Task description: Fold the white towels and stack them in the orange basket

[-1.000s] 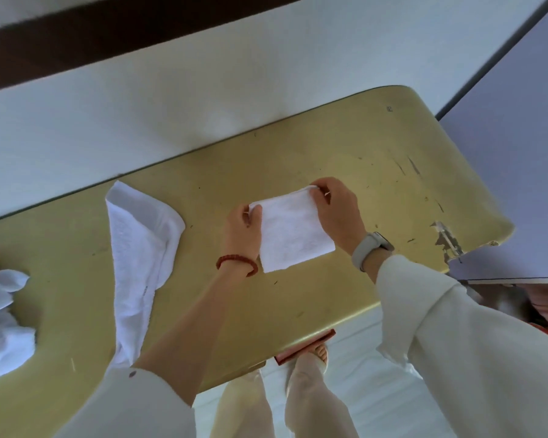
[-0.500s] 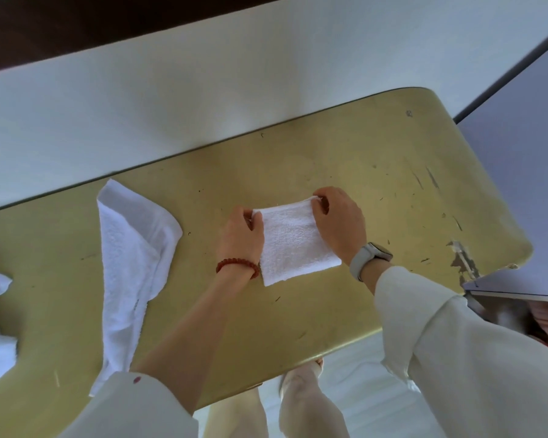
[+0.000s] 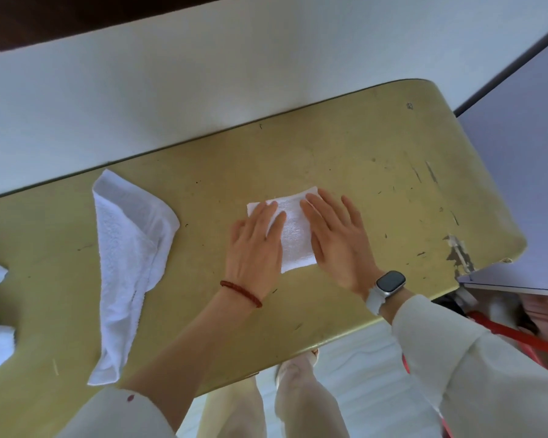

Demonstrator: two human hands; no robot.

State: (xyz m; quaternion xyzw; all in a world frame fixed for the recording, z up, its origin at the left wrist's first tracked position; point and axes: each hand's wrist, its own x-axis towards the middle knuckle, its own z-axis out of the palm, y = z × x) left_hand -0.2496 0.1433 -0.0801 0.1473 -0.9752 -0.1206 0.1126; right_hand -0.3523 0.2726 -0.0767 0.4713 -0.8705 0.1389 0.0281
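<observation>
My left hand (image 3: 254,248) and right hand (image 3: 336,240) press flat, fingers spread, on the folded towel (image 3: 293,237) mid-worktop (image 3: 361,159). Lifting it carelessly toward the orange basket (image 3: 519,335), at four o'clock, could spring the fold open.

Left hand (image 3: 253,248) and right hand (image 3: 337,241) lie flat, palms down, fingers straight, side by side.
</observation>
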